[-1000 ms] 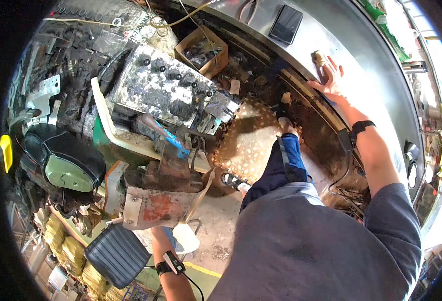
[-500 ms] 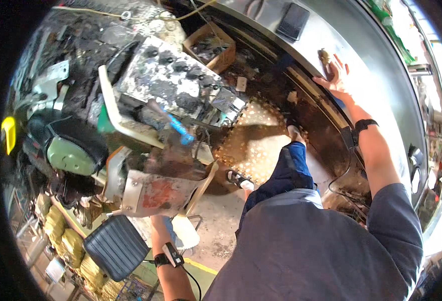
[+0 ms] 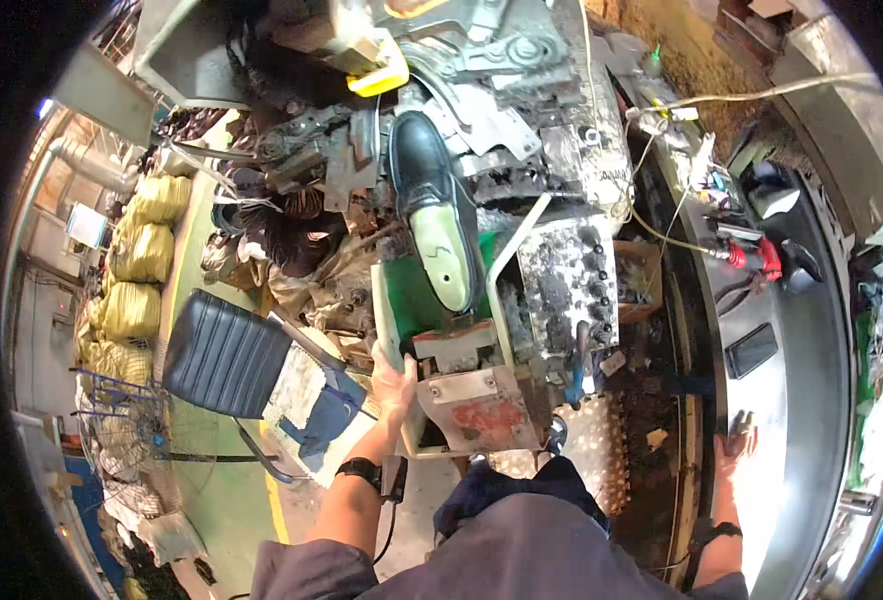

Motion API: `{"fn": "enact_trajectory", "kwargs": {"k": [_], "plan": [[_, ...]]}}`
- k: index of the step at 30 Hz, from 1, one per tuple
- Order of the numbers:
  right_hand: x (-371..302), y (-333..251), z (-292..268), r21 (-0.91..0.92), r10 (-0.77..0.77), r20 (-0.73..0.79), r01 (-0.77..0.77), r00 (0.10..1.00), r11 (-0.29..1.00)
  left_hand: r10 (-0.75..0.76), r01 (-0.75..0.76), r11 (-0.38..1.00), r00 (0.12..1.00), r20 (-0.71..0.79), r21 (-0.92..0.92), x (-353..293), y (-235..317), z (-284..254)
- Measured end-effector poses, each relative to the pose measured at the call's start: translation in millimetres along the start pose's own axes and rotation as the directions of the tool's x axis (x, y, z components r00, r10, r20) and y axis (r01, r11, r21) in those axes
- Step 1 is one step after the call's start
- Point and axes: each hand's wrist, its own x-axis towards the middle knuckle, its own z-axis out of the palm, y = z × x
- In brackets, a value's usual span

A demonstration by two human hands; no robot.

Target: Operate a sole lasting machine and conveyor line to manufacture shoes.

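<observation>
A black slip-on shoe (image 3: pixel 416 155) sits toe-away on a green last (image 3: pixel 442 255), clamped in the machine in front of me. My left hand (image 3: pixel 391 387) grips the left edge of the machine's cream guard (image 3: pixel 385 318), thumb on the inner side. Just right of it is a scuffed metal plate (image 3: pixel 479 410) with worn red patches. My right hand (image 3: pixel 735 455) rests on the steel worktable (image 3: pixel 766 510) with its fingers apart and nothing visible in it. Near that hand lies a dark phone (image 3: pixel 751 350).
A black-cushioned chair (image 3: pixel 223 352) stands at the left, before stacked yellow sacks (image 3: pixel 133 310). Pliers (image 3: pixel 731 296) and a red-handled tool (image 3: pixel 767 258) lie farther up the worktable. A blue-handled tool (image 3: pixel 574 385) leans by the machine's block. A hose (image 3: pixel 761 98) crosses the far right.
My view has turned left and levelled, bringing the shoe on its last fully into sight. My right hand no longer touches a small brownish thing on the worktable. My left hand now shows at the guard.
</observation>
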Motion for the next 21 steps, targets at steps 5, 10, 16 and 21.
{"fn": "enact_trajectory", "kwargs": {"k": [5, 10, 16, 21], "plan": [[120.9, -194.9, -44.7, 0.670, 0.215, 0.069, -0.205, 0.974, 0.713, -0.057, 0.058, 0.997, 0.998, -0.024, 0.046, 5.0, -4.9, -1.1], [268.5, -379.0, -77.3, 0.945, -0.019, 0.213, -0.201, 0.977, 0.259, -0.101, 0.103, 0.995, 0.993, 0.058, -0.019, 12.7, 0.0, -0.5], [366.9, -522.5, -57.7, 0.603, -0.179, 0.784, -0.798, 0.594, -0.009, -0.015, -0.051, 0.809, 0.994, -0.107, -0.586, 91.0, 93.1, -37.9], [383.3, -585.8, -39.8, 0.279, -0.437, 0.726, -0.808, 0.531, -0.519, -0.024, 0.584, 0.055, 0.812, 0.584, -0.810, 155.3, 171.9, -57.1]]}}
